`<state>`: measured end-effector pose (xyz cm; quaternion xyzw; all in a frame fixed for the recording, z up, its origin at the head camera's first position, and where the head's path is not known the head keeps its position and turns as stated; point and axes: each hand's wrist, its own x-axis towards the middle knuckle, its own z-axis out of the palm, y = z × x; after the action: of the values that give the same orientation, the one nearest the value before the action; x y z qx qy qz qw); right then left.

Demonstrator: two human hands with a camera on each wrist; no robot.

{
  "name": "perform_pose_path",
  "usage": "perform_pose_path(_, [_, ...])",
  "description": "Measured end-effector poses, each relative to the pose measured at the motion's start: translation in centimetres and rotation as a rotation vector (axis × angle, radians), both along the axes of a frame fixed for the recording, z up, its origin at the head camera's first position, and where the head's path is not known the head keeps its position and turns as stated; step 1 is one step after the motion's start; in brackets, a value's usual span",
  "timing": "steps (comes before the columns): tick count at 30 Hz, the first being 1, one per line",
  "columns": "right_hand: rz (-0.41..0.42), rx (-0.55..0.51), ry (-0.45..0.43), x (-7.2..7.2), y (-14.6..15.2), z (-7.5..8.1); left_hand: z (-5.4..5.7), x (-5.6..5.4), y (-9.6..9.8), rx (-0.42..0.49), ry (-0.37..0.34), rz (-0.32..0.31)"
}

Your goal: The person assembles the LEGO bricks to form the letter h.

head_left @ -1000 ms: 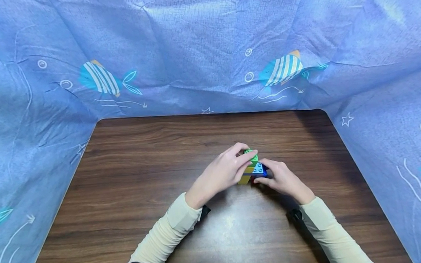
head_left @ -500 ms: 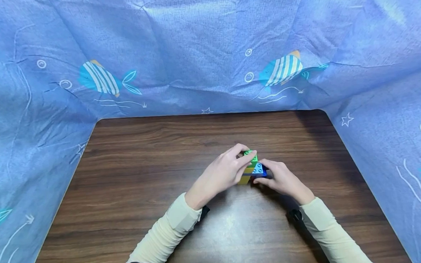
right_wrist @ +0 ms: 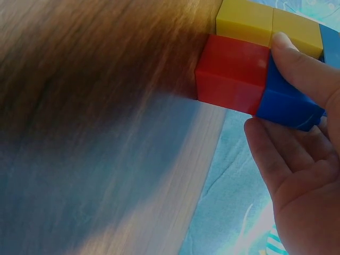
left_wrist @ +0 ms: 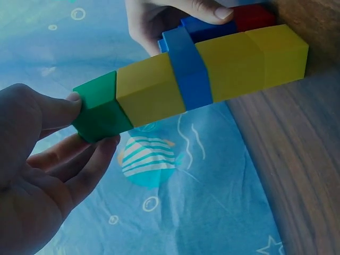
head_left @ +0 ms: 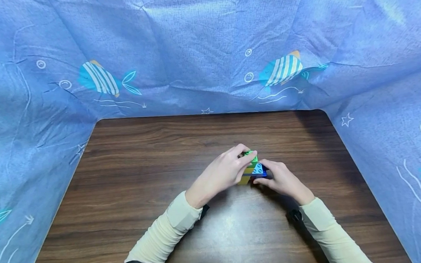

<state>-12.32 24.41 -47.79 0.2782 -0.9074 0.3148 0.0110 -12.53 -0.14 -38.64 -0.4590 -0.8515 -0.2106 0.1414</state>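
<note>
My left hand [head_left: 218, 172] pinches a green block [left_wrist: 101, 109] between thumb and fingers at the top of a toy-block tower. Below the green block, in the left wrist view, come a yellow block [left_wrist: 150, 89], a thin light blue block [left_wrist: 190, 74] and two more yellow blocks [left_wrist: 231, 66]. Beside these lower yellow blocks, a dark blue block [right_wrist: 289, 101] sits on a red block [right_wrist: 231, 71] near the tabletop. Thumb and fingers of my right hand [head_left: 284, 179] grip the dark blue block from the right side. Parts of the tower are hidden by my hands in the head view.
The tower stands on a brown wood-grain table [head_left: 153, 151], right of its middle. A blue cloth [head_left: 189, 39] printed with striped fish hangs behind the table and along both sides.
</note>
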Motion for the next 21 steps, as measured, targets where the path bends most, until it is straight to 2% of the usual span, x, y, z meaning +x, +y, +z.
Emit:
perform_pose_path(10, [-0.01,0.007,0.002,0.1,0.0,0.1,-0.5,-0.1,0.1,0.03,0.003,0.004])
perform_pose_path(15, [-0.002,0.0,0.007,0.0,0.1,0.0,-1.3,-0.3,0.1,0.086,-0.048,0.018])
perform_pose_path(21, [0.006,-0.029,-0.006,0.3,0.2,-0.2,-2.2,-0.4,0.2,0.205,-0.138,0.032])
